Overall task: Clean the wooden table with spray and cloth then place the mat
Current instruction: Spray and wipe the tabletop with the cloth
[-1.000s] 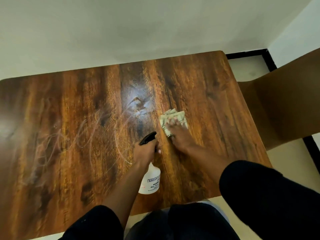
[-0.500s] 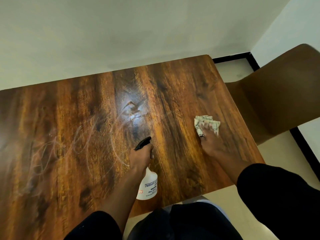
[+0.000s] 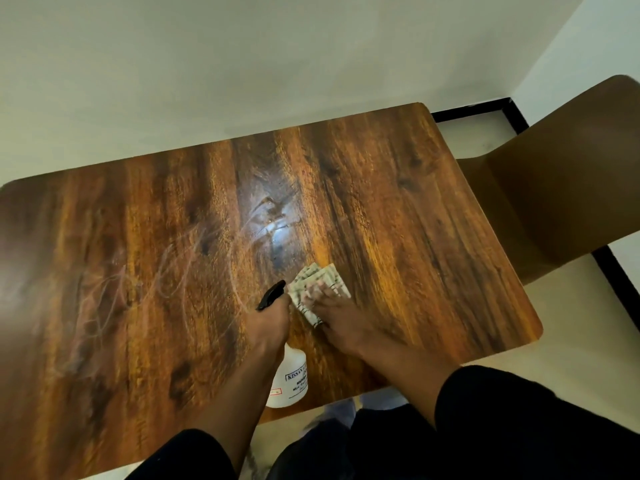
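The left hand (image 3: 268,327) grips the neck of the white spray bottle (image 3: 289,384), its contents not discernible, black nozzle (image 3: 271,294) past the knuckles, while the right hand (image 3: 337,322) presses flat fingers on the patterned cloth (image 3: 313,277) lying on the wooden table (image 3: 433,237), just beside the nozzle.

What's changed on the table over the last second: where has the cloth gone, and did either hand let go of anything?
The right hand swept the cloth out toward the table's right edge, then back to the middle, beside the black nozzle. Nothing was let go or picked up. The left hand still grips the spray bottle in the same spot, and the white streaks on the left half of the wooden table remain.
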The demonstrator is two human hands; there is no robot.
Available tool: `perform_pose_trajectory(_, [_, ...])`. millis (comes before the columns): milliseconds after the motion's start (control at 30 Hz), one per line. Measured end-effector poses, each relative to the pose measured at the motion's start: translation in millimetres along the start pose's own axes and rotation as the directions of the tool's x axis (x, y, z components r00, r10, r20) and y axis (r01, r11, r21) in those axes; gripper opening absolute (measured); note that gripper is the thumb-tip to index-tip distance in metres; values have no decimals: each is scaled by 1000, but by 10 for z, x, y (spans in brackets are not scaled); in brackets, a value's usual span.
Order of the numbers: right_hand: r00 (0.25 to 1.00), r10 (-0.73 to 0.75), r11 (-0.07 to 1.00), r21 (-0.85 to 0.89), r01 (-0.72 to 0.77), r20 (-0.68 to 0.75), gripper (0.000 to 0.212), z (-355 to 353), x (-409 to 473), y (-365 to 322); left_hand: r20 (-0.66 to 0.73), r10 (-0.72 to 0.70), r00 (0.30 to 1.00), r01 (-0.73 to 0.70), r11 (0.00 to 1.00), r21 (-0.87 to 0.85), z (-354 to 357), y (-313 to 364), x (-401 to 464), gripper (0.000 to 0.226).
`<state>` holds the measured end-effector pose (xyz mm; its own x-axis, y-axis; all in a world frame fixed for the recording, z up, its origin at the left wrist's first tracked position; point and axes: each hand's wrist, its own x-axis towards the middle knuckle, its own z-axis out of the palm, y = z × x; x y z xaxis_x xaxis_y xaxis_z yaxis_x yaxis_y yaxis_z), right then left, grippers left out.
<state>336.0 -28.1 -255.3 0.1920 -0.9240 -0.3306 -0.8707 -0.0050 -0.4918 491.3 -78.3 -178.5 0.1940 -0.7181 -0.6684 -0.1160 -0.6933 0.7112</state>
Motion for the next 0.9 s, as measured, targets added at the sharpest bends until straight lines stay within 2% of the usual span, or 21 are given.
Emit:
perform_pose_trajectory(100, [984,-141,987,-59,148,107,72,-25,29,58,-57,-5,998,4,1000,-10,-47,-5,22,25])
perform_pose_trajectory(167, [980,-155,986,-40,161,127,76,-129,82,210,-48,-22,999,22,1000,0,-67,12,44,18])
perform_pose_trajectory(233, [992,-83,997,7,83,100,80,-283,175,387,-32,-38,999,38,999,1,-56,42,46,18])
perform_pose_trajectory(367, [985,158,985,87,-152,-70,76,-675,525,837,-20,-44,999,44,999,21,-26,93,12,30])
perform_pose_trajectory(533, [883,430,901,147,-407,-187,67,-1195,978,1418,-18,-29,999,29,1000,12,21,178,-13,35])
perform_pose_trajectory(633, [845,494,868,159,-470,-203,67,-1247,1138,1442,-45,-25,999,25,1000,16,68,187,-13,29])
perform_pose_trajectory(733, [871,425,905,134,-404,-248,67,-1066,1142,1148,-56,-15,998,16,1000,22,153,192,-28,32])
perform_pose_trajectory(833, [954,209,977,77,-197,-214,68,-776,1146,687,-78,-39,996,38,999,-16,230,215,-30,35])
perform_pose_trajectory(900, [991,19,999,-34,-24,-130,68,-565,1149,381,-140,-75,987,64,995,-81,253,222,-25,31])
